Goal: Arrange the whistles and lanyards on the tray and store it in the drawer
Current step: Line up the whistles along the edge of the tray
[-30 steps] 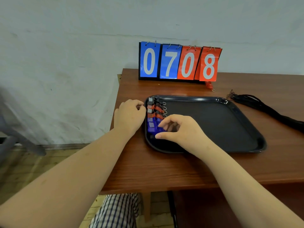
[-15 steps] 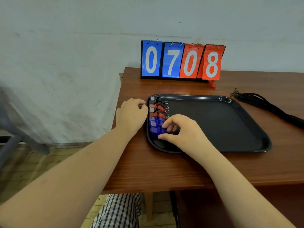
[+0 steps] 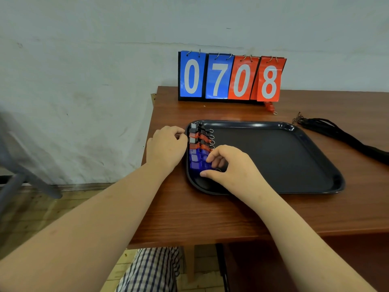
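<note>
Head view looks down on a brown wooden tabletop (image 3: pixel 210 211) set against a pale wall, with a black tray (image 3: pixel 273 157) lying flat on its left half. At the far edge stands a flip scoreboard (image 3: pixel 231 79) reading 0708, two blue cards then two red. A bundle of black lanyards (image 3: pixel 341 135) lies on the wood just right of the tray's far right corner, trailing off to the right. The left hand (image 3: pixel 166 148) rests on the tabletop against the tray's left rim, fingers curled; whether its grip holds the rim I cannot tell. The right hand (image 3: pixel 229 167) is in the tray's near left corner, its grip narrow, thumb and curled fingers pinching the blue whistles (image 3: pixel 196 160). These end a row of whistles (image 3: pixel 196 137) packed side by side along the left rim, black and red ones farther back, rings pointing right. One red whistle (image 3: pixel 270 106) lies by the scoreboard's right end.
</note>
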`<state>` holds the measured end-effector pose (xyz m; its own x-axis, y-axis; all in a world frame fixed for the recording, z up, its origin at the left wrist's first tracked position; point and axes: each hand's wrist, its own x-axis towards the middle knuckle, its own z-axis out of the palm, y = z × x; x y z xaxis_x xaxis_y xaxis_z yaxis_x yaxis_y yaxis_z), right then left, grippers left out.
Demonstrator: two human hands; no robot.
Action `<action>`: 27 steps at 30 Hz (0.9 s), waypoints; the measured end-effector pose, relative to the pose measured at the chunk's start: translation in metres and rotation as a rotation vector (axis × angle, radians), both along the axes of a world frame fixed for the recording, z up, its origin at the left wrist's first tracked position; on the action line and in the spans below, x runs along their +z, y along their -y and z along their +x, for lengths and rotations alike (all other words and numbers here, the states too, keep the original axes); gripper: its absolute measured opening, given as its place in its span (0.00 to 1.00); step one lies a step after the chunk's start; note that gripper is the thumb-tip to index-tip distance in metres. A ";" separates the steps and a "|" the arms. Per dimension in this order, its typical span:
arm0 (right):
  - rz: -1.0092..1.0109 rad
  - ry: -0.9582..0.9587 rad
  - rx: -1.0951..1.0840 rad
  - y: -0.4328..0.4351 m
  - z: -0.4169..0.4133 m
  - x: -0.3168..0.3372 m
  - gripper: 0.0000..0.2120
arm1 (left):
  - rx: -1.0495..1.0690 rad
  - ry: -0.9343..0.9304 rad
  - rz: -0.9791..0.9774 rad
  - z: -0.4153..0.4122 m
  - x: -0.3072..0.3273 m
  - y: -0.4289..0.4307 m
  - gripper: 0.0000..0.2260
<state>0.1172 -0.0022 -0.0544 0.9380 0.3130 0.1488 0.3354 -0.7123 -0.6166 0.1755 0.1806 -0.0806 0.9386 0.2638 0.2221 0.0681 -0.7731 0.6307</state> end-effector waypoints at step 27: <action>0.240 -0.047 -0.151 0.003 0.005 0.001 0.08 | -0.031 0.033 0.023 0.003 -0.004 -0.002 0.15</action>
